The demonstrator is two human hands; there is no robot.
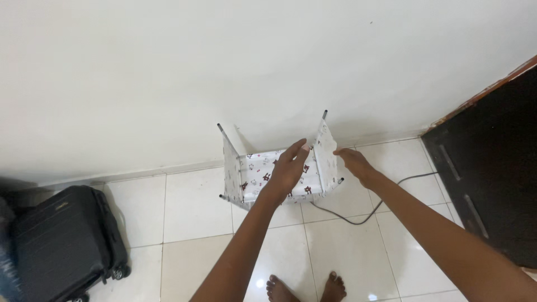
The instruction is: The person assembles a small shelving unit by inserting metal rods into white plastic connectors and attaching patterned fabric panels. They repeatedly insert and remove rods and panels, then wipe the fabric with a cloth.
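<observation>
Fabric of the bin (263, 173) is white with small dark and red figures too fine to make out, and the left hand (290, 166) covers part of its back panel. The bin stands on the floor (196, 212) against the wall (224, 67), a cloth box on thin rods whose tips stick up at the two rear corners. Its inside, as far as it shows, looks empty, though the near bottom is hidden behind the left wrist. At the lower left a black suitcase (64, 240) is cut off by the frame edge. A dark door (492, 162) runs out of the right edge.

Both arms reach forward. The left hand is open, fingers spread and slightly curled over the bin's middle, gripping nothing. The right hand (353, 163) is also open, fingertips at the right side panel; whether they touch it cannot be told. A grey cable (358, 218) loops on the tiles just beside the bin. Two bare feet (306, 288) show at the bottom edge.
</observation>
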